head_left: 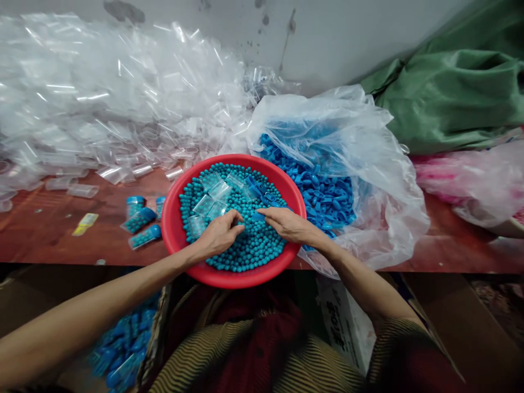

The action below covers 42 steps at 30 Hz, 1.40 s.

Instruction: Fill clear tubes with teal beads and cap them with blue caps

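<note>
A red basin (295, 188) holds a bed of small teal beads (245, 254). On the beads lie several clear plastic tubes (220, 191) and a few blue caps (262, 191). My left hand (221, 233) is over the left half of the basin, low over the beads, with thumb and fingers curled together; whatever they pinch is hidden. From the right, my right hand (286, 224) reaches in with its fingers closed on a blue cap (257, 216) at the fingertips. The two hands are apart, with beads showing between them.
Bead-filled tubes with blue caps (141, 219) lie left of the basin, near a yellow label (85, 224). A large heap of clear tubes (123, 109) covers the back left. An open plastic bag (380, 218) of blue caps (327, 199) sits right. Capped tubes (129, 344) fill a box below.
</note>
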{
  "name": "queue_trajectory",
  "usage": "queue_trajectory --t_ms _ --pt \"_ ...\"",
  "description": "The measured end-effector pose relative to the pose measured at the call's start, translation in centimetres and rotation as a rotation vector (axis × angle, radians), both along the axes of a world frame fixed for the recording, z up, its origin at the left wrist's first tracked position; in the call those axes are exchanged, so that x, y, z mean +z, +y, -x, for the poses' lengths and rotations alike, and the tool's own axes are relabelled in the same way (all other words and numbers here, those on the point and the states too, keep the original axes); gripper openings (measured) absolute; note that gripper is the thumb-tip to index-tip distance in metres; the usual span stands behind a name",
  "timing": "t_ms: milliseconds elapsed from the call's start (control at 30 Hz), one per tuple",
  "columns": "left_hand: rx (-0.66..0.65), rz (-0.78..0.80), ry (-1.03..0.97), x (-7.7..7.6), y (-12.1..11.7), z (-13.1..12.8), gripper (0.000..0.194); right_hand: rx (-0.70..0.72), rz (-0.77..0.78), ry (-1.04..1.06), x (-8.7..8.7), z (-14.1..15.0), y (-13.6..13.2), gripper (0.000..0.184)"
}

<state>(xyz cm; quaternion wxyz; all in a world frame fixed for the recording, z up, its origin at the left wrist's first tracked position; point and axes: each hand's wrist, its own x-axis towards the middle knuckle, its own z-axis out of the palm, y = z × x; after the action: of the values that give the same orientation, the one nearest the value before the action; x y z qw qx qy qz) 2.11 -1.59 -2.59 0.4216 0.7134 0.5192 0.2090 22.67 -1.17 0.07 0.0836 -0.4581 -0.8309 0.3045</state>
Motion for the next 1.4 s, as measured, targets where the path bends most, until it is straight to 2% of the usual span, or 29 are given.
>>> queue_trajectory --t_ms 100,200,400,633,700,933,1100,1167,1267,1333,1400 --pt "0.046 0.161 -0.232 0.3 -0.3 -0.1 0.017 -0.126 0.083 0.307 -0.4 1.3 -0.2 0.02" --pt "0.078 0.32 -0.409 0.6 -0.8 -0.4 0.028 -0.196 0.176 0.482 -1.2 2.4 -0.6 0.008" --pt "0.125 0.367 -0.433 1.3 -1.5 -0.3 0.054 -0.313 0.263 0.603 -1.3 2.9 -1.1 0.01" --pt "0.072 0.35 -0.515 1.4 -1.8 -0.2 0.054 -0.451 0.307 0.702 -1.1 3.6 -2.4 0.015" --pt "0.073 0.341 -0.519 1.3 -1.9 -0.3 0.053 -0.472 0.265 0.699 -1.3 3.6 -2.7 0.016" --pt "0.105 0.256 -0.539 1.2 -2.3 -0.6 0.029 -0.352 0.17 0.617 -1.7 3.7 -3.0 0.017" --pt "0.116 0.231 -0.517 1.0 -2.0 -0.2 0.028 -0.26 -0.014 0.506 -0.8 3.7 -3.3 0.017" --pt "0.087 0.276 -0.495 1.1 -1.8 0.0 0.031 -0.197 0.037 0.51 -0.3 2.8 -2.7 0.018" --pt "0.007 0.334 -0.462 1.4 -1.6 0.1 0.034 -0.171 0.282 0.58 0.3 1.1 -1.2 0.024" --pt "-0.028 0.33 -0.463 1.5 -1.7 -0.1 0.034 -0.236 0.41 0.644 0.3 0.7 -0.4 0.037" --pt "-0.022 0.303 -0.462 1.6 -1.8 -0.3 0.035 -0.334 0.388 0.683 -0.1 1.0 -0.3 0.055"
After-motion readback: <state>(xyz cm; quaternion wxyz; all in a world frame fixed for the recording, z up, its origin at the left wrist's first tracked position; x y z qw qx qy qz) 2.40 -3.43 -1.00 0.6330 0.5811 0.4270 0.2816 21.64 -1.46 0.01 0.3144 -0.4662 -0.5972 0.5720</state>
